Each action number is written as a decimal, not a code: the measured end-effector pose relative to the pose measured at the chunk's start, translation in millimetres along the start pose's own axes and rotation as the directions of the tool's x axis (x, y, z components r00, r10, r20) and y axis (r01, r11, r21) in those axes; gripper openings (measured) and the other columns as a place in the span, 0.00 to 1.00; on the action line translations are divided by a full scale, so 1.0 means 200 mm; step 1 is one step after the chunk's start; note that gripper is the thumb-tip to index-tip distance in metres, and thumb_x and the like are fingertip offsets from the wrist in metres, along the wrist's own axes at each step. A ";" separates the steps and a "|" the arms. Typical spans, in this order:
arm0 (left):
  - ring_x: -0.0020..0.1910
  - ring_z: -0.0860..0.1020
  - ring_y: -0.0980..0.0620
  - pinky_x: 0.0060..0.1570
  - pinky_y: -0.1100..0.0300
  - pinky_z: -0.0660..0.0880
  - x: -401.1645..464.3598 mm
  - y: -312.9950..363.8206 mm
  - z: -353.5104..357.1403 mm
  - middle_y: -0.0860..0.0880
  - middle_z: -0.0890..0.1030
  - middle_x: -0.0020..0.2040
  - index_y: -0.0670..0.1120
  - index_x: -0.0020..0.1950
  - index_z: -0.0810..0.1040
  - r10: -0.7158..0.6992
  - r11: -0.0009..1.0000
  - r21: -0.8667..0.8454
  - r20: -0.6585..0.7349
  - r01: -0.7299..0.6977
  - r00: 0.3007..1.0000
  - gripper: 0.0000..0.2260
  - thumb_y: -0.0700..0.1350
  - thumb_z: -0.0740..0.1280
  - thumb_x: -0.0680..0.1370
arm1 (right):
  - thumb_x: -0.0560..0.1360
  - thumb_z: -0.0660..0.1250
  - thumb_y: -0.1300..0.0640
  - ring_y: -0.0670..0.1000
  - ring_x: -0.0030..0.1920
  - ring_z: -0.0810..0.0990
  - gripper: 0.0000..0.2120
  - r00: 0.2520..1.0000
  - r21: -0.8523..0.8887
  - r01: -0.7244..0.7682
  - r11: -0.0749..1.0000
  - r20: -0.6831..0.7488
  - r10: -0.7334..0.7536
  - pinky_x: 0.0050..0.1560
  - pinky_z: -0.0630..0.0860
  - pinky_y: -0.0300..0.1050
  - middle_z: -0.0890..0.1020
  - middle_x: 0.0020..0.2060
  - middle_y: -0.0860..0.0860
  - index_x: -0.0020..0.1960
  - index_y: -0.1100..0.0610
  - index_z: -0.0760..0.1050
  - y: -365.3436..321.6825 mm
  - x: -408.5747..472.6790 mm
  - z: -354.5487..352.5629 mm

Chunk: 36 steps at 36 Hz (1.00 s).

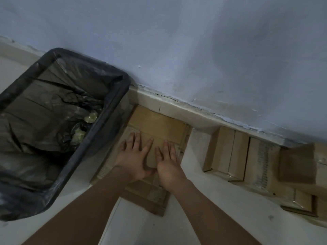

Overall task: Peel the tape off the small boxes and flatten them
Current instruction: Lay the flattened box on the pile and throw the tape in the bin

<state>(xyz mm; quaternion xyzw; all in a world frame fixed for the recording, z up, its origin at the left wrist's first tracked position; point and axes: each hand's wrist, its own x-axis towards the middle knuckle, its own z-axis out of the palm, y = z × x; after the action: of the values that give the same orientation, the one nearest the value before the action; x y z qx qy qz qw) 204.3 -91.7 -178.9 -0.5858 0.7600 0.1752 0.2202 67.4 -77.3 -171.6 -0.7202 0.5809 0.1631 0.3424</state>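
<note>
Left of the hands: bin [53,124], black liner, balled tape apparently inside, within easy reach. Left hand [135,156] and right hand [168,161] side by side, fingers straight and spread, palms pressing a flattened box [159,124] onto the floor [134,225], gripping nothing. Its long axis runs away from the person toward the wall [194,50]. Right of the hands: unflattened boxes [228,151] along the skirting, waiting.
</note>
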 end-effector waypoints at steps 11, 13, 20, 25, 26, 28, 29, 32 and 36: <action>0.75 0.39 0.37 0.72 0.43 0.52 0.05 0.02 -0.06 0.37 0.38 0.76 0.55 0.77 0.40 -0.004 0.999 0.033 0.070 0.002 0.998 0.45 0.69 0.61 0.70 | 0.79 0.56 0.66 0.65 0.73 0.31 0.34 0.998 -0.102 -0.014 0.995 0.052 0.020 0.75 0.42 0.59 0.32 0.74 0.63 0.76 0.62 0.37 -0.04 0.00 -0.05; 0.75 0.42 0.36 0.70 0.44 0.57 0.06 0.03 -0.10 0.35 0.42 0.76 0.54 0.77 0.43 0.000 0.999 0.048 0.081 -0.004 0.997 0.45 0.69 0.62 0.70 | 0.79 0.56 0.68 0.64 0.73 0.31 0.35 0.999 -0.079 -0.008 0.997 0.045 0.012 0.75 0.41 0.58 0.33 0.74 0.62 0.77 0.61 0.38 -0.04 0.00 -0.05; 0.72 0.55 0.42 0.60 0.50 0.68 0.02 0.08 -0.22 0.42 0.57 0.74 0.55 0.75 0.58 -0.089 0.990 -0.110 -0.003 0.088 0.996 0.30 0.62 0.61 0.76 | 0.81 0.55 0.62 0.58 0.60 0.74 0.11 0.973 0.144 -0.040 0.989 -0.220 0.071 0.48 0.69 0.45 0.75 0.60 0.59 0.61 0.59 0.71 0.01 -0.04 -0.23; 0.61 0.70 0.45 0.49 0.54 0.70 -0.07 0.15 -0.36 0.45 0.69 0.65 0.48 0.64 0.71 -0.148 0.953 -0.286 -0.155 0.099 0.977 0.18 0.56 0.57 0.79 | 0.81 0.55 0.54 0.58 0.47 0.78 0.10 0.916 0.312 -0.049 0.949 -0.365 0.167 0.39 0.65 0.43 0.79 0.45 0.57 0.41 0.54 0.67 -0.01 -0.15 -0.45; 0.58 0.72 0.46 0.47 0.55 0.70 -0.10 0.17 -0.42 0.45 0.71 0.62 0.47 0.62 0.71 -0.139 0.951 -0.299 -0.186 0.079 0.973 0.16 0.55 0.57 0.79 | 0.80 0.55 0.52 0.57 0.45 0.78 0.10 0.905 0.362 -0.048 0.931 -0.379 0.194 0.39 0.65 0.43 0.78 0.43 0.56 0.42 0.55 0.68 -0.02 -0.18 -0.48; 0.56 0.73 0.45 0.45 0.55 0.70 -0.15 0.19 -0.52 0.46 0.73 0.58 0.47 0.60 0.71 -0.103 0.950 -0.310 -0.260 0.018 0.960 0.15 0.53 0.58 0.79 | 0.78 0.55 0.49 0.55 0.42 0.76 0.12 0.903 0.491 -0.053 0.870 -0.348 0.251 0.37 0.65 0.43 0.76 0.39 0.52 0.42 0.55 0.70 -0.05 -0.25 -0.56; 0.56 0.74 0.45 0.44 0.55 0.69 -0.18 0.20 -0.57 0.46 0.74 0.57 0.46 0.59 0.71 -0.084 0.947 -0.320 -0.304 -0.018 0.949 0.14 0.52 0.59 0.79 | 0.77 0.55 0.49 0.53 0.40 0.75 0.13 0.909 0.568 -0.037 0.822 -0.323 0.264 0.36 0.65 0.43 0.75 0.37 0.51 0.40 0.55 0.70 -0.06 -0.28 -0.60; 0.51 0.76 0.44 0.39 0.56 0.66 -0.27 0.26 -0.73 0.46 0.77 0.53 0.45 0.54 0.71 -0.068 0.920 -0.377 -0.419 -0.105 0.905 0.09 0.49 0.58 0.79 | 0.77 0.58 0.61 0.51 0.34 0.67 0.07 0.918 0.708 -0.011 0.706 -0.272 0.287 0.27 0.63 0.35 0.67 0.31 0.50 0.40 0.57 0.66 -0.11 -0.36 -0.75; 0.44 0.78 0.43 0.37 0.54 0.70 -0.40 0.34 -0.92 0.45 0.79 0.45 0.44 0.52 0.71 -0.131 0.794 -0.568 -0.506 -0.215 0.853 0.08 0.46 0.56 0.81 | 0.70 0.59 0.68 0.51 0.31 0.67 0.09 0.907 0.924 0.103 0.368 -0.239 0.348 0.25 0.64 0.33 0.65 0.32 0.53 0.37 0.57 0.62 -0.16 -0.52 -0.93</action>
<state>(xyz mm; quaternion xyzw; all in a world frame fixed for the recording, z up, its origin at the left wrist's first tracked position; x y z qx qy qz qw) 132.8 -106.4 20.0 -0.6319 0.7071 0.2488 -0.1969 39.2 -127.1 36.2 -0.3756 0.6808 -0.3123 0.5458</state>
